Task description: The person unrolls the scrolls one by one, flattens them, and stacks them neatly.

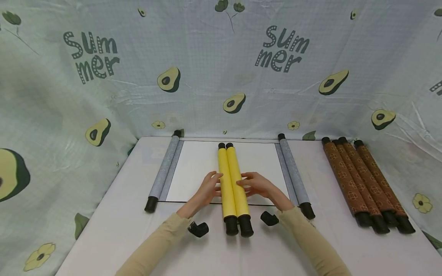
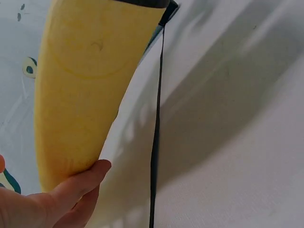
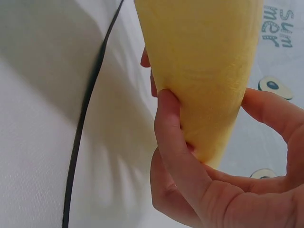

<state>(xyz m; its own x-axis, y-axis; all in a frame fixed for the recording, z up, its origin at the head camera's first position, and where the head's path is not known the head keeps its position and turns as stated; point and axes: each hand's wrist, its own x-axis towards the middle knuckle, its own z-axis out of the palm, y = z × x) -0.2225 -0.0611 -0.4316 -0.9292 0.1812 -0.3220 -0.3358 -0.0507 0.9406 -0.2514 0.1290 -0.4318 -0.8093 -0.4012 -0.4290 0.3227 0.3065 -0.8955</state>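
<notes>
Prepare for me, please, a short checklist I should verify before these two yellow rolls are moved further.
1. Left hand on the left yellow roll: ok, its fingers hold it.
2. Right hand on the right yellow roll: ok, its fingers curl about it.
3. Grip firm enough: cannot tell, pictures do not show pressure.
4. Near ends within the white sheet: not ok, the head view shows them past its near edge.
5. Left grey roll and right grey roll away from the hands' work: ok, one at each side.
6. Brown patterned rolls out of the way: ok, all four lie far right.
</notes>
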